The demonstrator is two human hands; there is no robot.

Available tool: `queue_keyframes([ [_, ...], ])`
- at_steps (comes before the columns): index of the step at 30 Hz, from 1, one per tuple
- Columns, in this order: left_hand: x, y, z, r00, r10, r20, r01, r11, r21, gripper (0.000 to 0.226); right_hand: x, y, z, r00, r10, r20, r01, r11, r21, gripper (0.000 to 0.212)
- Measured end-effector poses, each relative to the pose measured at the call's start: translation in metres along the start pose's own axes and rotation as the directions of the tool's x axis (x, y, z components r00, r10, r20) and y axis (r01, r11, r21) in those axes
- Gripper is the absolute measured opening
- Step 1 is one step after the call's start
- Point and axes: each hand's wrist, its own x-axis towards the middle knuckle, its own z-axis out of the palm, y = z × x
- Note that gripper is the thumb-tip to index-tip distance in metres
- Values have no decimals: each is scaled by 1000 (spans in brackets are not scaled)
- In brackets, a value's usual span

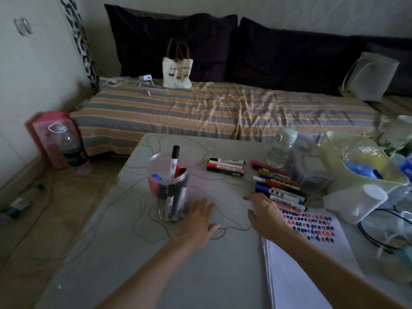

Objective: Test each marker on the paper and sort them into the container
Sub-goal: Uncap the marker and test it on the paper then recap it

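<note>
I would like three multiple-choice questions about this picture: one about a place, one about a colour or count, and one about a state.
1. Where is the jar?
A. on the bed
B. on the table by the left hand
C. on the paper

2. What colours are the test marks on the paper?
A. red and dark blue
B. green only
C. yellow and purple

3. What is the right hand doing?
A. writing with a marker
B. lifting the jar
C. holding nothing, fingers straight, by the marker row

Answers: 1 B, the jar stands on the table just beyond the left hand. 2 A, the rows of dashes are red and dark blue. 3 C, no marker is in its grip.
</note>
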Motion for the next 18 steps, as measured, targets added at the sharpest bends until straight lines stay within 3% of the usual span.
queue_keyframes([
  [7, 19, -12, 10, 996, 40, -84, -41, 999, -11, 64, 88, -10, 25, 996, -73, 55, 82, 980, -180, 44],
  [12, 20, -13, 7, 997, 23, -80, -28, 998, -60, 65, 126, -12, 41, 993, 81, 90, -56, 965, -254, 47],
  [15, 19, -10, 6, 994, 34, -103, -40, 998, -57, 64, 117, -10, 43, 997, 50, -57, -67, 938, -340, 37],
  [18, 20, -9, 5, 995, 23, -98, -28, 998, -54, 65, 106, -5, 44, 986, -18, -163, -46, 925, -378, 40],
])
